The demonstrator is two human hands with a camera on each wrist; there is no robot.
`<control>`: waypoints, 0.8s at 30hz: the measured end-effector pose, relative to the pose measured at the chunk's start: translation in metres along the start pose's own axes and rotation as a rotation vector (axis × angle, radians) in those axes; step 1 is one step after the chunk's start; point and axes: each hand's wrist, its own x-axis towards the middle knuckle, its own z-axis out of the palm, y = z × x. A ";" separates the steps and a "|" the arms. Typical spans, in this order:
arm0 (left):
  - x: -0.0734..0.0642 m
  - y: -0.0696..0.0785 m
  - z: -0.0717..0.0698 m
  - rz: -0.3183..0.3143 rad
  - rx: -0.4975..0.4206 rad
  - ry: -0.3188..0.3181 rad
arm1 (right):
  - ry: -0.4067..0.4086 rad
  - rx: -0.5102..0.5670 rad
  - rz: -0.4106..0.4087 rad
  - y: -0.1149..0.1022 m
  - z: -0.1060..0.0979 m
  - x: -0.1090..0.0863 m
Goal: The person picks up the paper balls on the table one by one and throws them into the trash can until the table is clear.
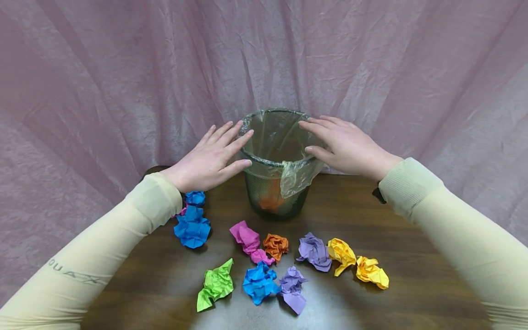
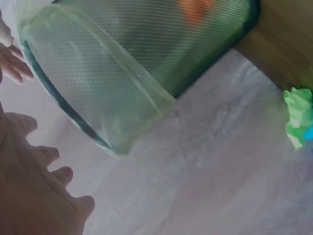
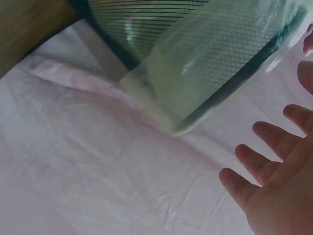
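Note:
A dark mesh wastebasket [image 1: 253, 197] stands upright at the table's back, its rim covered by a clear plastic bag [image 1: 299, 179] folded over the outside. Something orange [image 1: 271, 201] shows through the mesh. My left hand [image 1: 210, 158] is spread on the left of the rim, fingertips overlapping it in the head view. Opposite, my right hand [image 1: 346, 142] has its fingers extended over the right side of the rim. In the wrist views, a gap shows between the rim and the fingers of both the left hand [image 2: 39, 181] and the right hand [image 3: 283, 169]. Neither holds anything.
Crumpled papers lie before the basket: green [image 1: 216, 284], blue [image 1: 260, 283], pink [image 1: 247, 238], orange [image 1: 276, 246], purple [image 1: 314, 251] and yellow [image 1: 372, 272]. More blue paper [image 1: 192, 227] sits below the left wrist. A pink curtain [image 1: 264, 55] hangs behind the wooden table [image 1: 350, 206].

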 end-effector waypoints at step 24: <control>0.004 0.101 0.002 0.417 0.070 0.115 | 0.022 -0.034 0.126 0.044 0.018 -0.130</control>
